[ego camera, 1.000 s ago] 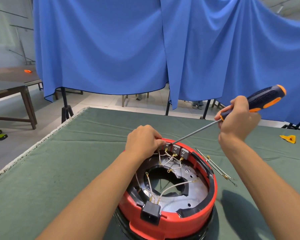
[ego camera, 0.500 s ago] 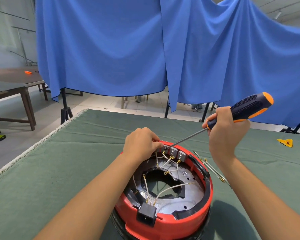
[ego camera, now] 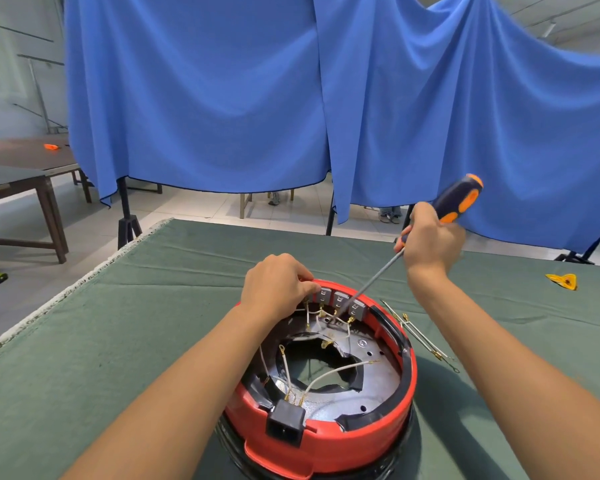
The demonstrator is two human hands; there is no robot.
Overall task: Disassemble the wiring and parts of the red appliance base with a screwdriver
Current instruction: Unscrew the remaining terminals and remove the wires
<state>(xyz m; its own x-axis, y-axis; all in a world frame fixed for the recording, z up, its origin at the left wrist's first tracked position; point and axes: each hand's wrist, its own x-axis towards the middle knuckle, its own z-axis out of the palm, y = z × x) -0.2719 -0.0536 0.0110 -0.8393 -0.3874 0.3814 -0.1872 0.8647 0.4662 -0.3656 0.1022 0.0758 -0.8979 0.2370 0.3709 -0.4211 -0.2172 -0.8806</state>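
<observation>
At nine o'clock in the view, off the work surface, a brown wooden side table (ego camera: pixel 21 174) carries a small orange object (ego camera: pixel 51 146). The green-covered table (ego camera: pixel 118 341) fills the lower frame, and a blue curtain (ego camera: pixel 222 98) hangs across the back at twelve o'clock.

The left hand (ego camera: pixel 274 285) sits at the eleven o'clock edge of the red appliance base (ego camera: pixel 326 441), fingers curled down over the rim and pinching at the white wires (ego camera: pixel 309 311) just beside the row of grey terminal blocks (ego camera: pixel 340 301); exactly which wire it grips is hidden under the fingers.

The red appliance base stands at six o'clock in the view, near the table's front edge, open side up. Inside lie a silvery metal plate (ego camera: pixel 374 386) with a ragged central opening, loose white wires with gold ring ends, and a black power socket (ego camera: pixel 286 422) set in the rim at six o'clock.

The screwdriver (ego camera: pixel 378 271) slants down from one o'clock, its tip among the wires below the middle terminal block. The right hand (ego camera: pixel 430 244) is wrapped around the lower part of the blue-and-orange handle (ego camera: pixel 459 199).

On the cloth at the base's three o'clock side lie several detached wires (ego camera: pixel 420 336). Farther right, well apart, rests a small yellow part (ego camera: pixel 565 280).
</observation>
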